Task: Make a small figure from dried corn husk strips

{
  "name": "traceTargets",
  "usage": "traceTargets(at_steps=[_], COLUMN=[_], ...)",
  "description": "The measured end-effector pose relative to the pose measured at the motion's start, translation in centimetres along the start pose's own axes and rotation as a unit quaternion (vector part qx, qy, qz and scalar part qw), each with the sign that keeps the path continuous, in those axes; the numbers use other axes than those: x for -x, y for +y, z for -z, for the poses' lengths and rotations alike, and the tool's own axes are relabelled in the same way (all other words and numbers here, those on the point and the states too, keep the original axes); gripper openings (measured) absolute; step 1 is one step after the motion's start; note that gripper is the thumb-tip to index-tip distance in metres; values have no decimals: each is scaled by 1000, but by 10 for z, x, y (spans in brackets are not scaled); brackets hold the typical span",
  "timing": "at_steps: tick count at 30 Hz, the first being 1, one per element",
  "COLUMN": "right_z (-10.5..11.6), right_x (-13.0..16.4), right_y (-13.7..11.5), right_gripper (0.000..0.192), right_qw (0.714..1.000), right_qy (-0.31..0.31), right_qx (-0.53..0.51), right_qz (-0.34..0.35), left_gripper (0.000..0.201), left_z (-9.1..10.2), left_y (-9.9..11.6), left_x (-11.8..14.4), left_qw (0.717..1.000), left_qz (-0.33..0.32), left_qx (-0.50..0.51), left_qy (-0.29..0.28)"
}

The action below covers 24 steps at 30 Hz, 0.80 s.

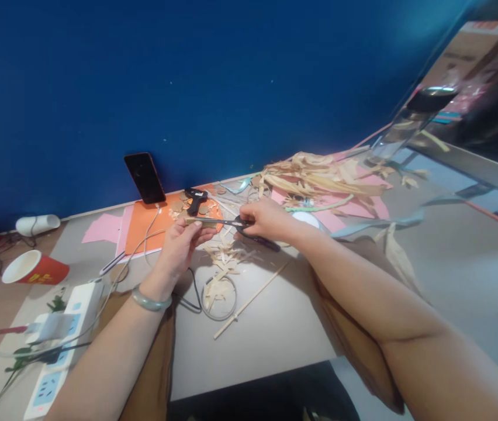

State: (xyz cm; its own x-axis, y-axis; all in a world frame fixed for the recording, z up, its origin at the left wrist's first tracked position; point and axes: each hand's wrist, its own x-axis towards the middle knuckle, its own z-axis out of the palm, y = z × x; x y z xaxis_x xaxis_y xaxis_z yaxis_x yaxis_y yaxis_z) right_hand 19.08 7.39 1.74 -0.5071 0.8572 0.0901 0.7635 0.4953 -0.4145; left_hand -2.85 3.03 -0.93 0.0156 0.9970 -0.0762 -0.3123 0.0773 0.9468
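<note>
Your grey table point(284, 327) carries orange paper point(144, 225) and a pink sheet point(100, 229) near its far edge, a tipped red paper cup point(34, 269) and white power strip point(62, 345) at its left edge, dried husk strips point(319, 178) far right.

power strip point(56, 356) cut off, bottle point(411, 126) blurred

Both bare forearms reach forward from the lower edge of the view and converge near the middle. The left hand point(179, 242) is raised with the wrist bent slightly back, palm turned toward the right, its fingers point(199, 229) curled closed in a pinch at the tips. The right hand point(266, 219) comes in from the right on a long, nearly straight arm, knuckles up, fingers folded shut. The two hands sit just beside each other, thumbs nearly meeting.
</note>
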Motion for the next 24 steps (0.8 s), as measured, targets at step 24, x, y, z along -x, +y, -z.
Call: traceTargets(at_steps=[24], right_z=[-1], right_x=[1], right_y=[-6], right_gripper=[28], right_qw=[994], right_qy=[-18], right_qx=[109], right_qz=[-20], left_gripper=[23], left_z=[-1], left_y=[-9], left_x=[-1], left_qw=[998], left_qz=[65], left_qx=[-19], left_qy=[-6])
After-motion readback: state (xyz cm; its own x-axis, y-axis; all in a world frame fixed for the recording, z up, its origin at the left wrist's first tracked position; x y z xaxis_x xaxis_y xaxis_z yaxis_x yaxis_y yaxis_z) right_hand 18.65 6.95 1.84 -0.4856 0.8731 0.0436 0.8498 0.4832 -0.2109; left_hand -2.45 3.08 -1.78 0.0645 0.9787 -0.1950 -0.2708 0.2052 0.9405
